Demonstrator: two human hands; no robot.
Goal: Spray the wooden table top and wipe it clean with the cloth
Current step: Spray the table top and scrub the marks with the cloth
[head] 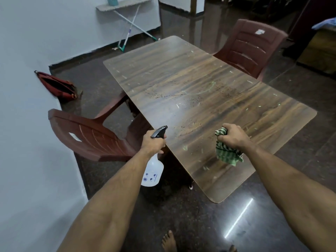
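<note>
We stand at the near corner of the wooden bench (209, 84), both arms out over it. Our left hand (153, 143) has its grip wrapped round the neck of the spray bottle (152, 170), fingers at the black trigger head, nozzle pointing across the bench top. The translucent white bottle body hangs below the hand, just off the bench's left edge, over the floor.

Our right hand (234, 136) has its grip clenched on the green-and-white striped cloth (227, 153); one bunched end sticks out above the fist, the rest hangs below it over the near part of the bench top. We cannot tell whether the cloth touches the surface.

Bench top: wood grain, with pale scratches and flecks, dark specks across the middle, a faint greenish ring mark near the centre.

Surroundings: one maroon plastic chair (87, 137) at the left side, another (251, 46) at the far right side. A red bag (58, 86) leans on the white wall. Bare toes (169, 241) show on the dark polished floor.
</note>
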